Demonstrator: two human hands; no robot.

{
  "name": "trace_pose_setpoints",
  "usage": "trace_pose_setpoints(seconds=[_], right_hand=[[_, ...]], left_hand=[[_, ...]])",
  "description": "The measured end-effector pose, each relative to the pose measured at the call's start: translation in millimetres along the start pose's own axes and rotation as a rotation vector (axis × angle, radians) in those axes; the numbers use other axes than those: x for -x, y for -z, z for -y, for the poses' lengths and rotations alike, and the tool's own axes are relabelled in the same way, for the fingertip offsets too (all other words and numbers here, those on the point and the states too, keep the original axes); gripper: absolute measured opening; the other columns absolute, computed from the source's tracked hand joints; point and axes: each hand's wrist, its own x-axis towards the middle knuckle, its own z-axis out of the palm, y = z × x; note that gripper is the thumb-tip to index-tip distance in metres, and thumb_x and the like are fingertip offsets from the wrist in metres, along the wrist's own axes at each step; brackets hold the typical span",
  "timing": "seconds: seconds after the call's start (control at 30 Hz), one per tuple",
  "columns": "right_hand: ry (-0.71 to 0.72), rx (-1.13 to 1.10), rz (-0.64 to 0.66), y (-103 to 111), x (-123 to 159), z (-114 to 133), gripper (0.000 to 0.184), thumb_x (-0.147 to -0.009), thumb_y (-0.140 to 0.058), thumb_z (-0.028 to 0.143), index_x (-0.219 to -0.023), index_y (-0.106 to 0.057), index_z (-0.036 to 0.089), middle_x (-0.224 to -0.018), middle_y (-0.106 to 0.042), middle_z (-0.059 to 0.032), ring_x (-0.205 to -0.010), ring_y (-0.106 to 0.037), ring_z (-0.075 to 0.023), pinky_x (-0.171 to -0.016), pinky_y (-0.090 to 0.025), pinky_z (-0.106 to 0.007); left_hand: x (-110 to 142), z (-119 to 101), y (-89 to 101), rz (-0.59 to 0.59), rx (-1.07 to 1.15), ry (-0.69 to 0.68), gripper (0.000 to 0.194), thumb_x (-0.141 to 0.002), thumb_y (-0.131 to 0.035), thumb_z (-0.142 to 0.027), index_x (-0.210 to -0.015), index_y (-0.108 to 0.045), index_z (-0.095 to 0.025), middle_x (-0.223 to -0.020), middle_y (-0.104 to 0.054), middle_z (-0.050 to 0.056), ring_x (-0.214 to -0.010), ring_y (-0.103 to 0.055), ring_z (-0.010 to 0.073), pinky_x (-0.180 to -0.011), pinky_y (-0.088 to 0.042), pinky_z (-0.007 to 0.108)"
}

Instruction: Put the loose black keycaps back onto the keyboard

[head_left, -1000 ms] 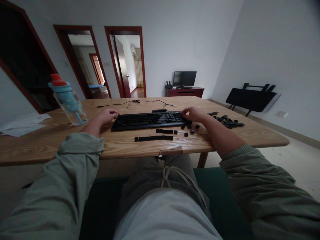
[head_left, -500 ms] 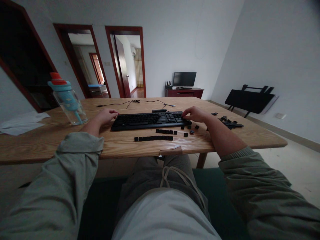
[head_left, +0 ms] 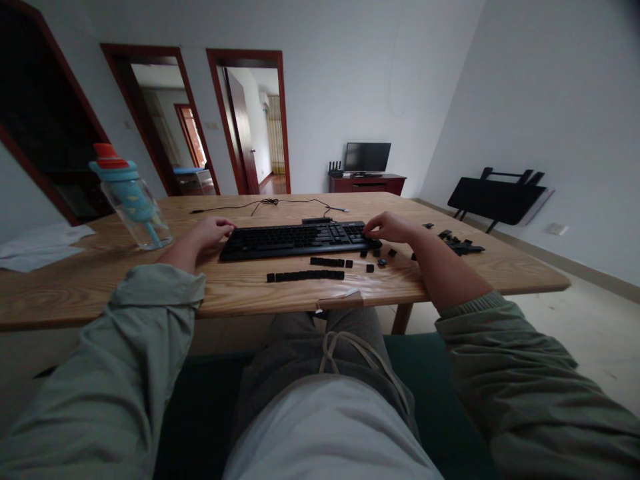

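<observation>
A black keyboard (head_left: 295, 240) lies on the wooden table (head_left: 240, 287) in front of me. My left hand (head_left: 213, 231) rests at its left end, fingers curled against the edge. My right hand (head_left: 390, 227) is over the right end, fingers bent down and pinched at the keys there; what they hold, if anything, is too small to see. Two rows of loose black keycaps (head_left: 306, 275) lie in front of the keyboard, and a few single caps (head_left: 381, 261) sit under my right hand.
A pile of black keycaps (head_left: 457, 245) lies at the right of the table. A clear water bottle (head_left: 131, 199) with a blue lid stands at the left, beside white paper (head_left: 37, 245). The keyboard cable (head_left: 270, 204) runs across the far side.
Both hands stay where they were on the keyboard. The view has shifted slightly.
</observation>
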Motion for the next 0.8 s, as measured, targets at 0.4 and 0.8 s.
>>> trace_pose_setpoints(seconds=[0.4,0.8], right_hand=[[-0.008,0.108,-0.006,0.3,-1.7,5.1,0.024,-0.083,-0.067,0.022,-0.101,-0.083,0.021,-0.096,-0.081,-0.0045,-0.087,-0.072,-0.0213,-0.080,-0.054,-0.028],[0.016,0.142,-0.005,0.5,-0.6,3.2,0.027,-0.082,-0.064,0.023,-0.102,-0.082,0.023,-0.093,-0.080,-0.0027,-0.083,-0.070,-0.0196,-0.079,-0.053,-0.027]], left_hand=[[-3.2,6.1,-1.6,0.027,-0.014,-0.029,0.026,-0.063,-0.067,-0.039,-0.077,-0.075,-0.019,-0.079,-0.074,0.005,-0.080,-0.066,0.0239,-0.075,-0.053,0.032],[-3.9,5.3,-2.2,0.029,0.001,-0.023,0.029,-0.062,-0.064,-0.041,-0.077,-0.074,-0.018,-0.080,-0.074,0.006,-0.076,-0.064,0.0222,-0.071,-0.051,0.031]])
